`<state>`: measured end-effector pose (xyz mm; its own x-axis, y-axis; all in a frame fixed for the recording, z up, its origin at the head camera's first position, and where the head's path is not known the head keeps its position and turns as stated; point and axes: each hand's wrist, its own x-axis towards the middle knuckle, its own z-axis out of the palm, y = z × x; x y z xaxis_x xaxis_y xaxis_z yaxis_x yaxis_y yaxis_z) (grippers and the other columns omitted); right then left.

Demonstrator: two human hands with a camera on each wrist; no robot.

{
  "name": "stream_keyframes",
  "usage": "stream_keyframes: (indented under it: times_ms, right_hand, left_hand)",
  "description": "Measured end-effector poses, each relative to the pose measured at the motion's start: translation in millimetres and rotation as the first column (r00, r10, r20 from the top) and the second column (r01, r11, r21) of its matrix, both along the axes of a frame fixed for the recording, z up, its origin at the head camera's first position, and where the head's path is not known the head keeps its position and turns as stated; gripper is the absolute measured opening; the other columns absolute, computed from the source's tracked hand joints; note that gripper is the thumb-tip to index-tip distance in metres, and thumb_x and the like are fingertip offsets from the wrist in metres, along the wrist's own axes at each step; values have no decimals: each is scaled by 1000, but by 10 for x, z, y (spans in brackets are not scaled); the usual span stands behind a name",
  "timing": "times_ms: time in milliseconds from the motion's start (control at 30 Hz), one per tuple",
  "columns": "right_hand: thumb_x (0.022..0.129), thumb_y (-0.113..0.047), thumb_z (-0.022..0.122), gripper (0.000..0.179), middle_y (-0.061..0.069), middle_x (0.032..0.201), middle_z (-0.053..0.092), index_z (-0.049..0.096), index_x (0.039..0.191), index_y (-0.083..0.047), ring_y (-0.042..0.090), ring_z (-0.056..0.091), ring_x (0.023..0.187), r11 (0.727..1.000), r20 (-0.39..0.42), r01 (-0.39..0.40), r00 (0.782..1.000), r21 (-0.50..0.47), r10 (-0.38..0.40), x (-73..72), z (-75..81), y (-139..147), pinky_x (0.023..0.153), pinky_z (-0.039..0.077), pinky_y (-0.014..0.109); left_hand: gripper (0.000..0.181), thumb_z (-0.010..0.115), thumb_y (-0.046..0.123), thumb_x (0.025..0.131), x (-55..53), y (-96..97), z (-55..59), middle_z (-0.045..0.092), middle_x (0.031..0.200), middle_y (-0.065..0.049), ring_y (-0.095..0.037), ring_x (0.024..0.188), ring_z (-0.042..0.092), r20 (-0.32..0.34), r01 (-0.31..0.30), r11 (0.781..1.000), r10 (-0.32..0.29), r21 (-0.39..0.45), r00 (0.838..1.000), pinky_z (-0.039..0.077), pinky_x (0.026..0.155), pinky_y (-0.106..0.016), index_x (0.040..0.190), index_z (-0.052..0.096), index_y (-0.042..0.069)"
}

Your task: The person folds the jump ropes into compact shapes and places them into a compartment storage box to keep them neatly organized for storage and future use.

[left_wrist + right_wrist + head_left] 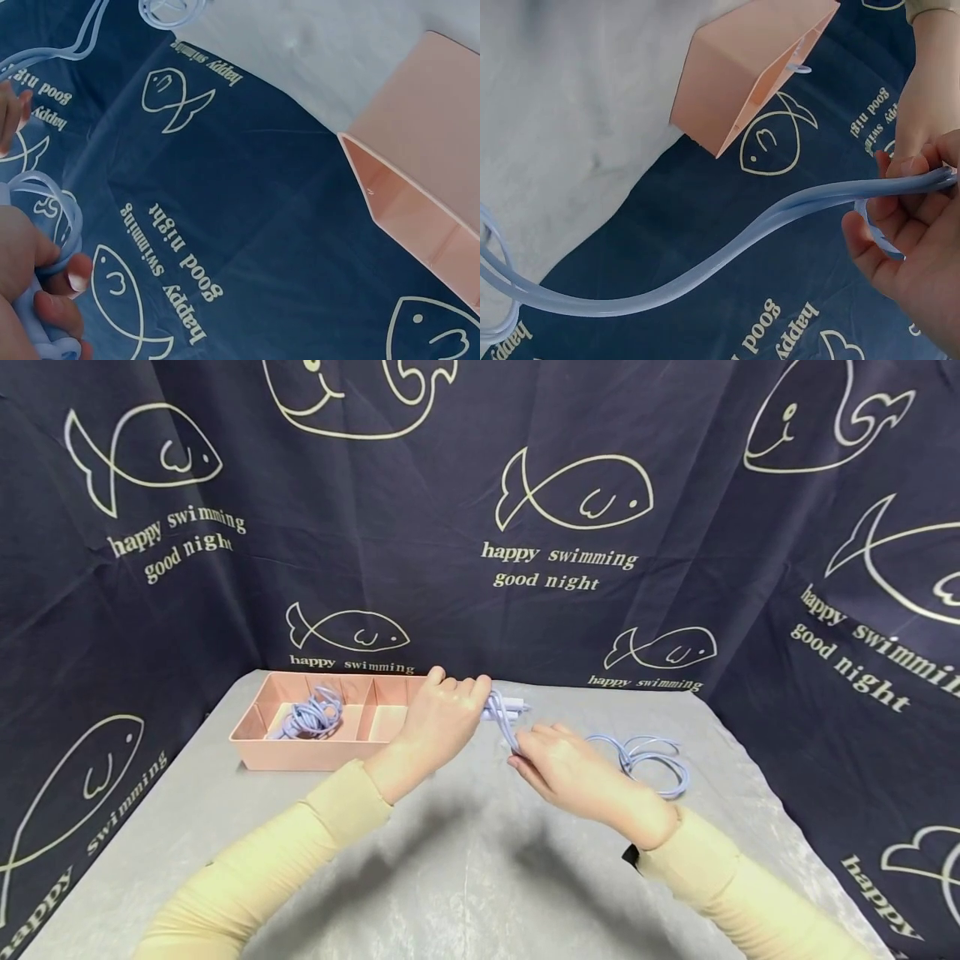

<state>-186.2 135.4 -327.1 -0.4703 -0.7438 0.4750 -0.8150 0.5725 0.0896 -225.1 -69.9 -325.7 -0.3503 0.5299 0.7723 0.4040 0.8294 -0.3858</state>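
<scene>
In the head view, my left hand [442,718] grips the pale lavender handles [510,704] of a light-blue skipping rope, in front of the box's right end. Loops of cord bend round its fingers in the left wrist view, where the hand [30,277] is partly cut off. My right hand [570,768] pinches the doubled cord [727,251] just right of the left hand. The rope's slack [660,768] trails in loose loops on the table at the right. The left hand hides part of the handles.
A pink divided box [300,755] stands at the table's back left, its right end behind my left hand. A coiled light-blue cord [311,714] lies in its left compartment. Dark fish-print cloth [570,627] hangs around the grey table [465,877].
</scene>
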Motion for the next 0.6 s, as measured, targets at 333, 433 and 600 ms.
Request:
stream_keyframes:
  times_ms: [333, 433, 600]
  right_hand:
    - [91, -16, 57, 9, -8, 76, 47, 54, 83, -15, 9, 46, 72, 982, 218, -109, 966, -154, 141, -8, -102, -56, 65, 42, 24]
    - [89, -13, 59, 5, -7, 81, 53, 57, 84, -15, 8, 50, 78, 961, 299, -176, 925, -214, 236, -31, -191, -78, 71, 44, 25]
    - [85, -13, 61, 7, -7, 79, 58, 62, 79, -16, 8, 54, 81, 938, 276, -289, 901, -194, 335, -155, -414, -83, 80, 45, 29]
  left_hand:
    - [11, 50, 3, 88, -13, 21, 27, 48, 58, -2, -18, 47, 48, -25, 25, 1000, -25, -4, 999, 32, 57, -31, 78, 53, 8]
    - [11, 49, 3, 89, 1, 44, 59, 46, 59, -1, -17, 47, 45, -21, 39, 999, -39, 0, 999, 31, 56, -30, 79, 51, 8]
    - [8, 53, 3, 85, 65, 77, 103, 45, 59, -2, -17, 47, 42, 2, 99, 995, -99, 6, 995, 30, 55, -30, 79, 50, 7]
